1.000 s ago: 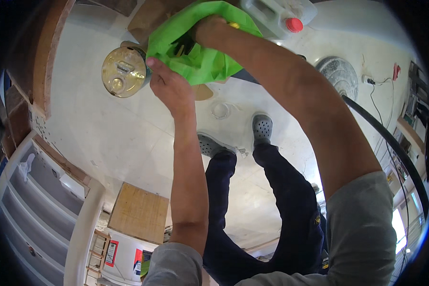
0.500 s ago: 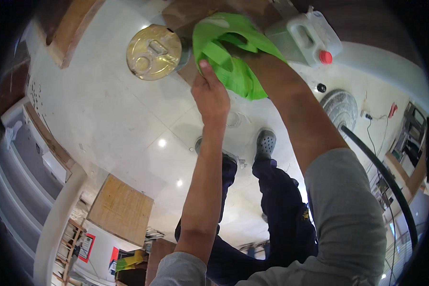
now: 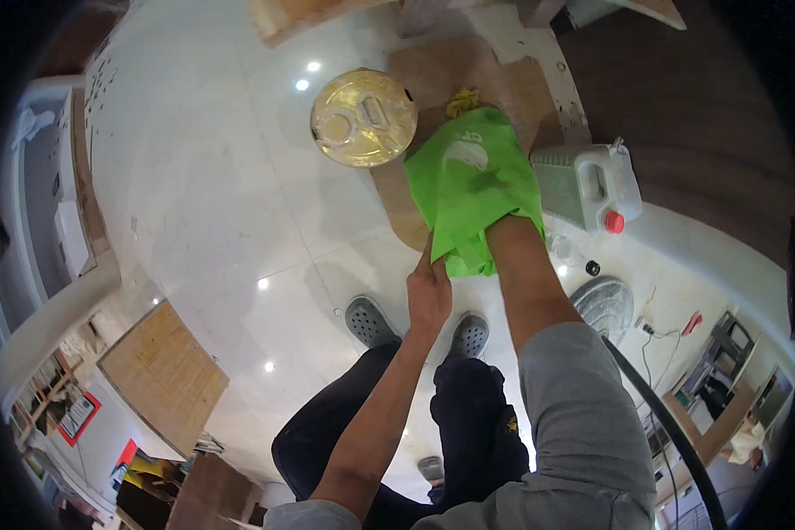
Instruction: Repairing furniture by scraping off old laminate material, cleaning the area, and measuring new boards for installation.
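Note:
A green fabric bag (image 3: 468, 172) with a white print lies over a brown board (image 3: 397, 212). My left hand (image 3: 428, 296) pinches the bag's near-left edge. My right hand is hidden inside the bag; its forearm (image 3: 526, 274) enters through the opening, so its fingers cannot be seen. Left of the bag stands a round can (image 3: 362, 119) with a gold lid. Beyond the bag is a crumpled yellow thing (image 3: 464, 102). Right of it is a translucent jug (image 3: 561, 185) with a red cap.
At right are a dusty fan (image 3: 605, 300) with a black pole (image 3: 662, 424) and cables. A wooden board (image 3: 163, 375) is at lower left, white shelving (image 3: 40, 194) at far left, a dark wooden panel (image 3: 671, 132) at upper right. Grey shoes (image 3: 371, 322) are on my feet.
The bag has come down toward the board, with my right arm deeper inside it. My left hand has moved lower, still on the bag's edge. The view has shifted.

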